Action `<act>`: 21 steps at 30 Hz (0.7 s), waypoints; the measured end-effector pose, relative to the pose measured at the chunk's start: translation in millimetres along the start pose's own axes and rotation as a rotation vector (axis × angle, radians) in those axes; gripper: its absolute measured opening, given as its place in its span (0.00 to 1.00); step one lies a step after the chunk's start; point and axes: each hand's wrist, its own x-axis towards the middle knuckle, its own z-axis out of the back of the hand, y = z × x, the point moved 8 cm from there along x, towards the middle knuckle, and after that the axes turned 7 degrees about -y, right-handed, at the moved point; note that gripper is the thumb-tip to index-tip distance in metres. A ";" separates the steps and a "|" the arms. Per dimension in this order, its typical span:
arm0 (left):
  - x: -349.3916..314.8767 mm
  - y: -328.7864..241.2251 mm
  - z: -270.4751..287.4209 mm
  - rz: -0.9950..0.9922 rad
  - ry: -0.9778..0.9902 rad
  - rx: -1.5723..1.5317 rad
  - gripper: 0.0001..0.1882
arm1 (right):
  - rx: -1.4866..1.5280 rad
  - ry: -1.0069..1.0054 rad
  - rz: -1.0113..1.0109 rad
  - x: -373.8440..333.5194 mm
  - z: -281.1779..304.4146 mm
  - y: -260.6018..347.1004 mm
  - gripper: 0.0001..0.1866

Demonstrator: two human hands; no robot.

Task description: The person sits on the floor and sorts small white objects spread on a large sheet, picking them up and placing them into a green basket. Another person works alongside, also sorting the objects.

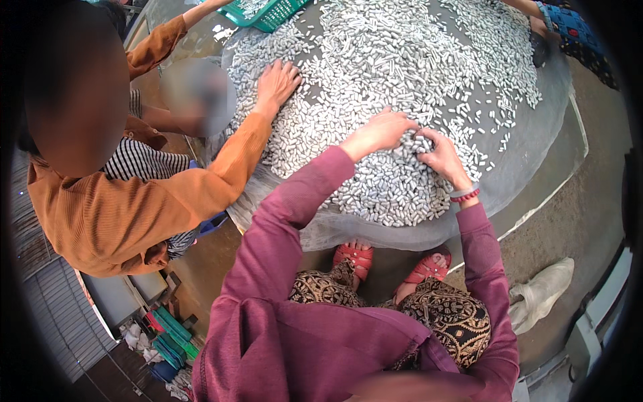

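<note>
Many small silvery-grey cylindrical pieces [395, 184] lie heaped in front of me. My left hand [385, 129] rests palm down on the heap, fingers reaching right, with the fingertips partly among the pieces. Close by on the right, my right hand [442, 157] curls its thumb and forefinger around a small clump of pieces [410, 142]. The clump sits between my two hands. A red bracelet [465, 195] circles my right wrist. How many pieces the right fingers hold is hidden.
A thin translucent sheet [536, 154] lies under the pieces. At left, a person in an orange sleeve [231, 157] lays a hand [276, 86] on them. A patterned blue sleeve [569, 21] enters top right. A green basket [271, 17] stands far off; a pale sack [544, 288] lies lower right.
</note>
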 end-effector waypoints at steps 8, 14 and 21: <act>-88.1 33.8 20.2 0.362 0.052 -0.649 0.19 | 1.028 0.043 -0.631 -41.6 21.2 19.2 0.18; -92.2 41.5 55.7 0.311 -0.070 -0.851 0.18 | 1.003 -0.030 -0.572 -45.5 47.0 30.4 0.17; -68.5 18.6 59.8 0.140 0.022 -0.112 0.18 | 1.082 -0.023 -0.559 -40.9 43.3 60.3 0.25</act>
